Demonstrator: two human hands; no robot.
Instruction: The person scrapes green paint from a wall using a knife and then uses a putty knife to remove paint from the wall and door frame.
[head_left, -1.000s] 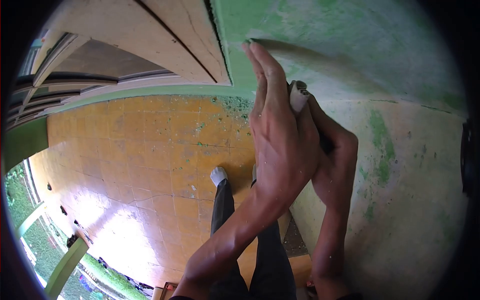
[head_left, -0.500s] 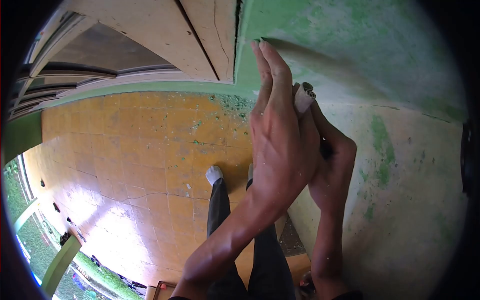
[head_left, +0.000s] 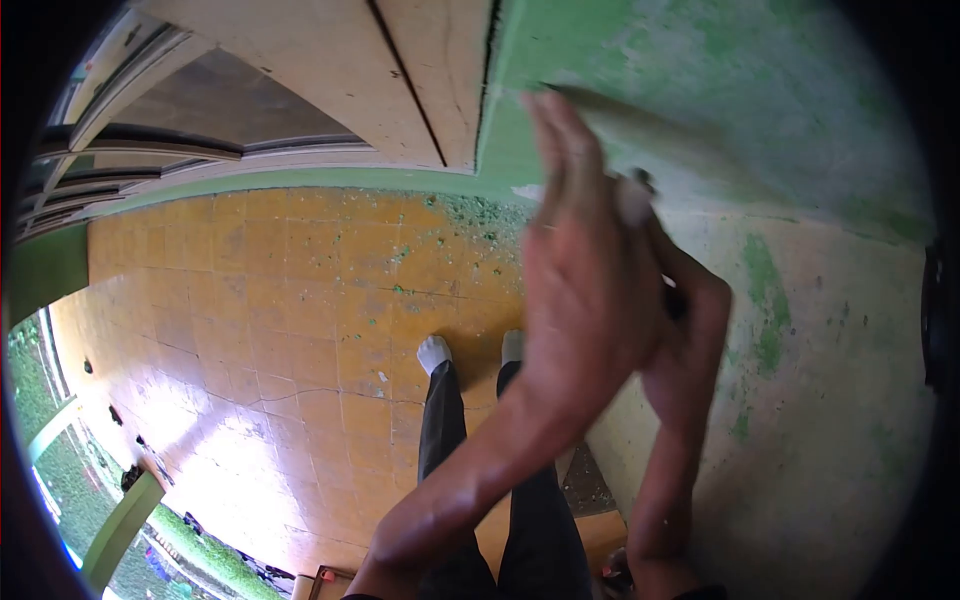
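Observation:
A pale, tube-like handle [head_left: 633, 200] with a dark hollow end sticks out between my hands, in front of the green wall [head_left: 640, 60]. My left hand [head_left: 590, 270], blurred by motion, lies along the tool with its long fingers stretched upward and pressed together, the fingertips right at the wall. Behind it, my right hand [head_left: 690, 310] is bent at the wrist and closed round the handle, its fingers mostly hidden by the left hand. What the far end of the tool looks like I cannot tell.
Green flakes [head_left: 470, 220] lie scattered over the orange tiled floor [head_left: 280, 300] along the wall's foot. A wooden frame [head_left: 420, 60] with glass panes stands at upper left. Bare, pale patches show on the lower wall [head_left: 800, 400]. My feet [head_left: 434, 353] are on the tiles below.
Both hands have shifted a little to the right along the wall with the tool between them, and the left hand is now blurred. The view has moved slightly too.

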